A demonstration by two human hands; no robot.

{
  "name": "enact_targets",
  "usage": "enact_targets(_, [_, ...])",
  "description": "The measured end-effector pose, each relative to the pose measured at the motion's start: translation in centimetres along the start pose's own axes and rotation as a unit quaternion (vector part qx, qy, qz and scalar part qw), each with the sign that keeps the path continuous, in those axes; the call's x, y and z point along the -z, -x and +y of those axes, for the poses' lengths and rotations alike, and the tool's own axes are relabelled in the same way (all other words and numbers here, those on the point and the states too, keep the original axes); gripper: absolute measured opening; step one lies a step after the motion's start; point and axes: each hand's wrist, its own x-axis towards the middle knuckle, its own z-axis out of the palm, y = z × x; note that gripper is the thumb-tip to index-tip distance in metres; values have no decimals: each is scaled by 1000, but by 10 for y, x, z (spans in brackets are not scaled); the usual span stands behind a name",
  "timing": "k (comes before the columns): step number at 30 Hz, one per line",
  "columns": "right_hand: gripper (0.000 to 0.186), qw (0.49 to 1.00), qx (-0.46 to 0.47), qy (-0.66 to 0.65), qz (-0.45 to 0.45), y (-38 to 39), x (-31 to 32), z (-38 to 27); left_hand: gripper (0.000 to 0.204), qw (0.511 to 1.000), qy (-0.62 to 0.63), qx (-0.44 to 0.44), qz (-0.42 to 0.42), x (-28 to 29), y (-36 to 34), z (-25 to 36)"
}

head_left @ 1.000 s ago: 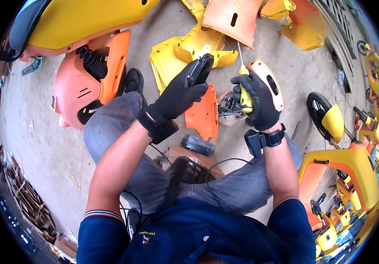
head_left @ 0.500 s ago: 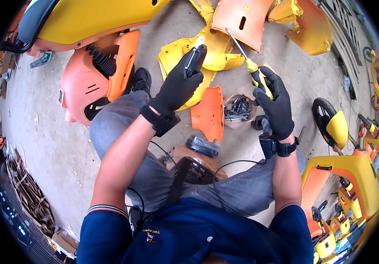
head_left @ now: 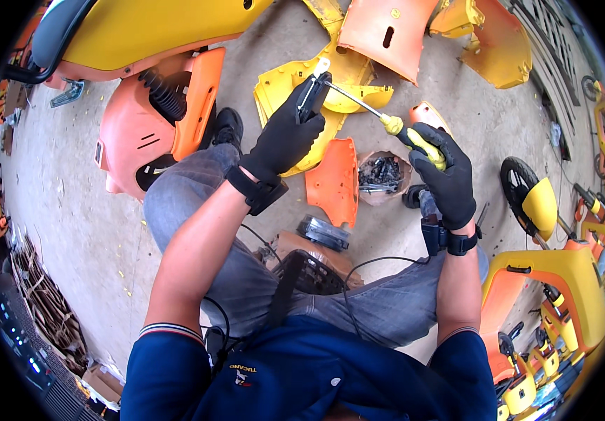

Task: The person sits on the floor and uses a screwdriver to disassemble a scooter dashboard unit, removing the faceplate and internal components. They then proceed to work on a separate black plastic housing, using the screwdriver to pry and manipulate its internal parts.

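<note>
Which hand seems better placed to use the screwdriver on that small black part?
Probably the right hand: it grips the yellow-handled screwdriver, whose tip points at the upper end of the black part, though contact is unclear. The left hand holds that part.

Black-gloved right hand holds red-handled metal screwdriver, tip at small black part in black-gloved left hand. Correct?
Not red: the head view shows a yellow-handled metal screwdriver. The black-gloved right hand holds it, tip at the small black part in the black-gloved left hand.
</note>
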Motion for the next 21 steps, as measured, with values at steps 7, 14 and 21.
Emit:
enact_targets(7, [38, 999, -5, 46, -8, 1, 1, 0, 62, 1000, 8, -4, -7, -1, 0, 0])
enact_targets(14, [38, 999, 0, 52, -9, 1, 0, 0, 61, 1000, 15, 6, -8, -1, 1, 1])
enact_targets(21, [39, 995, 71, 64, 24, 0, 0, -1, 60, 996, -82, 12, 17, 1, 1, -3])
